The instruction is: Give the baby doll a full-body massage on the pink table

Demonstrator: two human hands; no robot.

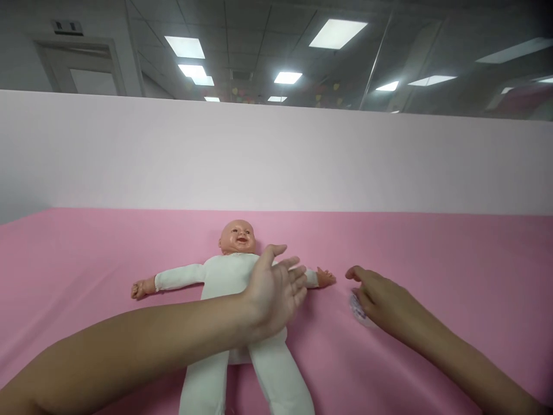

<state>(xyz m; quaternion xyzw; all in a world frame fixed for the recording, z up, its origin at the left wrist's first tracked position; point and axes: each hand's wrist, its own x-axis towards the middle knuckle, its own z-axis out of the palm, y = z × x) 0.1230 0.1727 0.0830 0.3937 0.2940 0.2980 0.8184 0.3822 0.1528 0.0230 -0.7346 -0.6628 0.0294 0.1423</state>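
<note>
A baby doll (228, 276) in a white cloth body lies on its back, its arms spread out and its legs toward me. Over its chest and one arm, my left hand (276, 291) is open, palm showing and fingers stretched; nothing lies in it. My left forearm crosses the doll's lower body and hides part of it. To the right, my right hand (380, 300) hovers over or touches a small round clear item (359, 311) with a purple pattern, partly hidden beneath it. Index finger and thumb are bent and apart, with nothing visible between them; the other fingers are hidden.
A pink padded surface (453, 259) with soft wrinkles lies under the doll. Behind it rises a low white wall (276, 155). Beyond are a glass partition, ceiling lights (337, 33) and a door (90, 75) at the left.
</note>
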